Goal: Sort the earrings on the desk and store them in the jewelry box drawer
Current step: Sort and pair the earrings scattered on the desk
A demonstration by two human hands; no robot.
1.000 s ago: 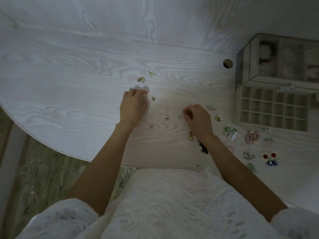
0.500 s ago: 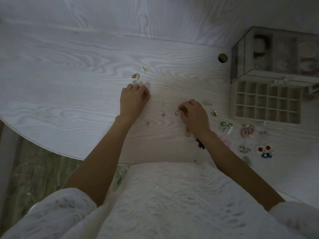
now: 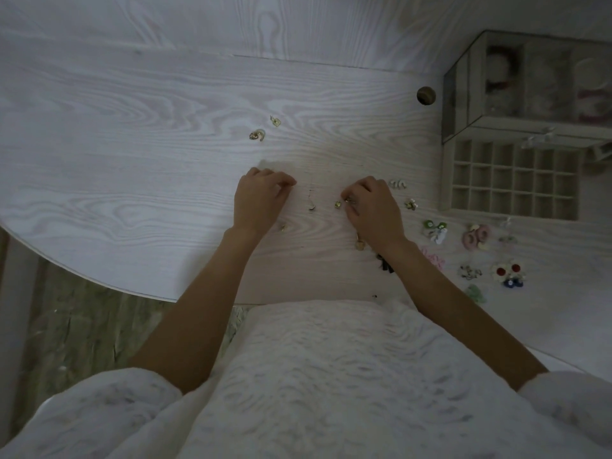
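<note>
Right hand (image 3: 372, 213) rests on the desk (image 3: 132, 160) with fingers curled, pinching a small gold earring (image 3: 348, 201) at the fingertips; a second gold stud (image 3: 337, 204) lies just left of that grip. Left hand (image 3: 257, 200) lies knuckles-up, fingers curled under; whether it holds anything cannot be told. The open jewelry box drawer (image 3: 511, 180), compartments visible, sits well right of the right hand, with coloured earrings (image 3: 477, 236) between.

Dim, flat light; soft focus; wide-angle edge distortion.

Both hands (image 3: 316, 207) curled among scattered earrings (image 3: 437, 231)
</note>
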